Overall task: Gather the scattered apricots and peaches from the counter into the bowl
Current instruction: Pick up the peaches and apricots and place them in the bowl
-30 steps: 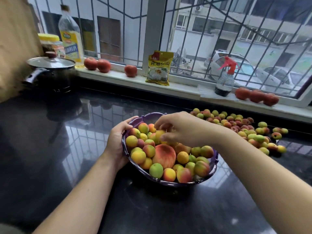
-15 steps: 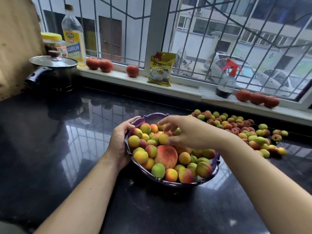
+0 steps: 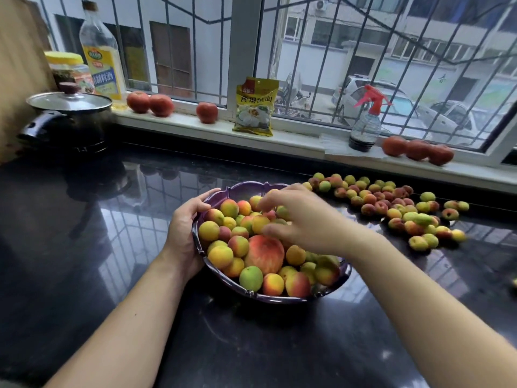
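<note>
The loose fruit [image 3: 391,208] lies on the tabletop [image 3: 84,247] at about two o'clock from the bowl [image 3: 246,191], well apart from the left hand [image 3: 184,233], which grips the rim at nine o'clock. The right hand [image 3: 302,219] (the nearer one) hovers over the piled fruit, fingers spread and holding nothing, so the reach is its job.

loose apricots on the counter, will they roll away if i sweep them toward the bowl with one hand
Probably some will. The loose apricots are small and round on a glossy black counter, so a push likely scatters them. They look light enough to scoop several at once. The purple bowl is heaped nearly to its rim, so added fruit may tumble off.
</note>
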### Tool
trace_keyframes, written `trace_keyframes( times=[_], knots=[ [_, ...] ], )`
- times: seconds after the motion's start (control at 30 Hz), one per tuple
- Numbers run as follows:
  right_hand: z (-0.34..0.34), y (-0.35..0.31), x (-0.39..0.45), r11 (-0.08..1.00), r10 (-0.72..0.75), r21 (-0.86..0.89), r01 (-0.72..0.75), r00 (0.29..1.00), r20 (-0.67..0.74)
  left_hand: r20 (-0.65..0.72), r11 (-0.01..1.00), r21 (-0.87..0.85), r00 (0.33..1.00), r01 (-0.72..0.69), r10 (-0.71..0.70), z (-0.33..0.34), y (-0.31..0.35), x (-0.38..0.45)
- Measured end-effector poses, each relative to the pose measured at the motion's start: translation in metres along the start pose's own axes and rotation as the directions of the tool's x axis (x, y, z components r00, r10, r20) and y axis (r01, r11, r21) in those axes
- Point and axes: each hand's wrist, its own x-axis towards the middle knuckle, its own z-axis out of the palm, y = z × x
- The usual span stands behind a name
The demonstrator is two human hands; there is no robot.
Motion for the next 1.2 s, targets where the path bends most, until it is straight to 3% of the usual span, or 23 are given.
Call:
trace_keyframes(
  times=[0.23,0.33,0.5,0.57,0.63,0.67,0.73,0.8,0.87,1.07,1.2],
  knots=[
    [-0.013,-0.010,0.021,0.997,-0.055,-0.046,0.063,0.985,0.162,0.020,1.000,-0.008,1.000,-0.009,0.009,-0.003,0.000,0.001],
    [-0.011,-0.016,0.027,0.960,-0.086,-0.240,0.145,0.966,0.244,0.021,1.000,-0.009,1.000,0.000,0.000,-0.004,-0.001,0.003],
    [-0.001,-0.026,0.027,0.895,-0.103,-0.412,0.170,0.978,0.180,0.031,1.000,0.022,0.999,-0.017,0.017,-0.004,-0.001,0.002],
    [-0.012,-0.024,0.020,0.938,-0.094,-0.321,0.134,0.986,0.136,0.019,1.000,0.020,1.000,-0.018,0.018,-0.005,-0.002,0.004],
    [-0.024,-0.004,0.013,0.998,0.018,-0.067,-0.018,1.000,-0.002,0.012,1.000,0.018,1.000,-0.018,0.018,-0.006,-0.003,0.005],
    [-0.027,0.017,0.011,0.996,0.086,0.007,-0.085,0.985,-0.147,0.018,1.000,0.018,1.000,-0.015,0.014,-0.005,-0.003,0.005],
    [-0.024,0.080,0.005,0.955,0.288,0.061,-0.289,0.863,-0.415,0.022,1.000,0.027,1.000,-0.006,0.005,-0.004,-0.002,0.003],
    [-0.008,0.132,-0.012,0.820,0.526,0.053,-0.570,0.713,-0.464,0.022,0.999,0.031,1.000,-0.011,0.010,-0.004,-0.001,0.003],
    [0.019,0.160,-0.031,0.681,0.660,-0.018,-0.732,0.625,-0.418,0.022,1.000,0.024,1.000,-0.013,0.012,-0.005,-0.002,0.003],
    [0.043,0.173,-0.043,0.631,0.679,-0.060,-0.773,0.588,-0.440,0.015,0.999,0.035,1.000,-0.009,0.009,-0.001,-0.003,0.002],
    [0.043,0.185,-0.038,0.589,0.722,0.048,-0.806,0.499,-0.479,0.000,0.999,0.034,1.000,-0.009,0.009,-0.002,-0.003,0.002]
  ],
)
